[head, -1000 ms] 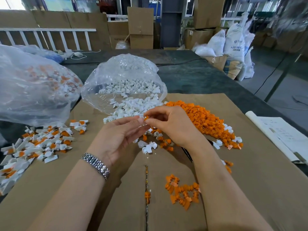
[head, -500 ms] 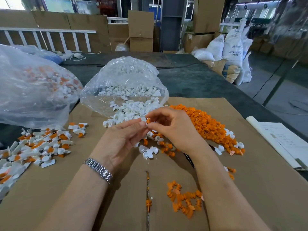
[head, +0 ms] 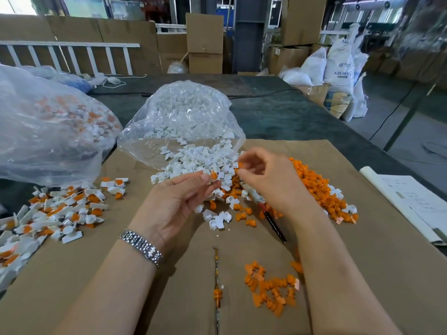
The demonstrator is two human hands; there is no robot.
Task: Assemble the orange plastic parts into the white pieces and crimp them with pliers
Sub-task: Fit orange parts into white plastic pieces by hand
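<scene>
Left hand [head: 179,201] pinched a white piece [head: 216,177] with its orange insert [head: 213,175] seated, right hand [head: 266,180] just beside pinching another orange part [head: 239,165]; I kept both piles within fingertip reach.

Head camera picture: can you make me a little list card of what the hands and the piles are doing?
left hand: pinches a white piece with orange insert
right hand: pinches a small orange part
orange pile: right, on cardboard
white pieces: spilling from clear bag
finished pile: left
pliers: not clearly seen
</scene>
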